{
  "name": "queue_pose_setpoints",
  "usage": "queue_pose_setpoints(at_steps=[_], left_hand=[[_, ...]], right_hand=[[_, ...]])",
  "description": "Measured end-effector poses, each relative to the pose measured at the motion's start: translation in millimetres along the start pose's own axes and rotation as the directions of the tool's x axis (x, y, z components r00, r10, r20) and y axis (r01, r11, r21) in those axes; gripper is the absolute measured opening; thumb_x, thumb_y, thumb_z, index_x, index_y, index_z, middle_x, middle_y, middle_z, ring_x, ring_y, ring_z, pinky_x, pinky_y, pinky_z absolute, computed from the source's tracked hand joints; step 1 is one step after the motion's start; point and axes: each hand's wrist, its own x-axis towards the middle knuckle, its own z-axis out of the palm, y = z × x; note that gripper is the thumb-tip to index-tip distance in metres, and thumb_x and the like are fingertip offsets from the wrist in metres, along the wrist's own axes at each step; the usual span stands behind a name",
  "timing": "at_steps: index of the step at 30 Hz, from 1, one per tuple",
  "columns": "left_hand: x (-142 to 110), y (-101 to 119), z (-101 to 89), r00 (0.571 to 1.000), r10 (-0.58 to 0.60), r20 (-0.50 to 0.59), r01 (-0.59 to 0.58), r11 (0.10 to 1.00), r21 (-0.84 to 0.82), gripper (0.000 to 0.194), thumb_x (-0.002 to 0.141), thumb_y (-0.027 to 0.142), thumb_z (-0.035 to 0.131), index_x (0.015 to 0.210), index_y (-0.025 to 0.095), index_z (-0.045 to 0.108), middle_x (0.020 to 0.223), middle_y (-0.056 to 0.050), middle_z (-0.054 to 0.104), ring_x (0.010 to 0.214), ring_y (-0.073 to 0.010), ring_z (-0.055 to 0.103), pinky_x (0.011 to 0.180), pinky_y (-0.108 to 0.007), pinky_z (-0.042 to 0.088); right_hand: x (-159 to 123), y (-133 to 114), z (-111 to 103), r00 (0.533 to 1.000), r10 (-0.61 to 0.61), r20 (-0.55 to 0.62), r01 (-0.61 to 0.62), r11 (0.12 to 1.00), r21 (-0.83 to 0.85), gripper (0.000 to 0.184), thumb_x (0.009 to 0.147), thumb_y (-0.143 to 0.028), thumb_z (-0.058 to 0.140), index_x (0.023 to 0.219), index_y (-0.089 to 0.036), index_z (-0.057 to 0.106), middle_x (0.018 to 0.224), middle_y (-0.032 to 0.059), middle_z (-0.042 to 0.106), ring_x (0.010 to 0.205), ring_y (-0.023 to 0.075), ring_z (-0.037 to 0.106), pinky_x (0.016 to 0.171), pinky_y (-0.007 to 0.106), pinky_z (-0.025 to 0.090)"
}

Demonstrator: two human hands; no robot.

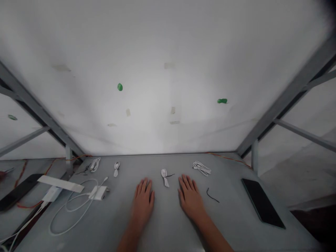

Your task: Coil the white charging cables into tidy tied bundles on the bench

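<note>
- Reaching for the bundled white cable [165, 176] could snag its loose black tie, since that trails just beside the right hand [190, 197].
- Left hand [143, 203] lies flat on the table [162, 224], fingers spread, holding nothing.
- Right hand likewise rests flat and empty; the cable lies between both hands' fingertips.

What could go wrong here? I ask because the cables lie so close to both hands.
1. The small cable bundle lies between the left hand and right hand; a sideways sweep could knock it away.
2. The loose black tie beside the right hand might get brushed off unnoticed.
3. The long white cable loops widely; a forearm may snag it and drag the charger.
</note>
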Motion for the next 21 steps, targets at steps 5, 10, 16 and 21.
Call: queue_pose_setpoints(at_steps=[5,10,16,21], left_hand=[[-1,-3,5.3,0.999,0.016,-0.034,-0.015,0.999,0.040,0.052,0.107,0.034,0.038,0.153,0.018,0.057,0.163,-0.012,0.052,0.153,-0.0311,0.044,0.126,-0.055,0.036],[-2,-8,12.0,0.997,0.041,-0.066,-0.037,0.997,0.073,0.052,0.108,0.035,0.038,0.153,0.019,0.057,0.162,-0.011,0.053,0.152,-0.0298,0.045,0.126,-0.053,0.037],[-3,-9,13.8,0.993,0.065,-0.094,-0.057,0.994,0.094,0.051,0.108,0.035,0.038,0.153,0.019,0.057,0.161,-0.011,0.054,0.151,-0.0307,0.047,0.124,-0.054,0.039],[-2,-9,12.8,0.994,0.062,-0.088,-0.055,0.995,0.080,0.051,0.108,0.034,0.039,0.152,0.018,0.058,0.161,-0.012,0.053,0.152,-0.0309,0.046,0.125,-0.054,0.038]], right_hand=[[1,-2,-2,0.998,0.026,0.051,-0.025,1.000,-0.018,0.057,0.105,-0.030,0.040,0.160,-0.017,0.048,0.170,0.0100,0.037,0.158,0.0317,0.035,0.129,0.056,0.027],[3,-5,-9,0.991,0.051,0.122,-0.045,0.998,-0.050,0.060,0.106,-0.031,0.036,0.163,-0.016,0.043,0.172,0.0071,0.032,0.160,0.0301,0.031,0.131,0.053,0.022],[3,-5,-11,0.990,0.051,0.129,-0.046,0.998,-0.046,0.059,0.106,-0.032,0.035,0.163,-0.016,0.043,0.172,0.0067,0.032,0.160,0.0302,0.030,0.131,0.053,0.022],[3,-4,-9,0.993,0.049,0.109,-0.046,0.999,-0.025,0.059,0.106,-0.032,0.037,0.162,-0.016,0.046,0.171,0.0081,0.033,0.160,0.0305,0.031,0.131,0.054,0.023]])
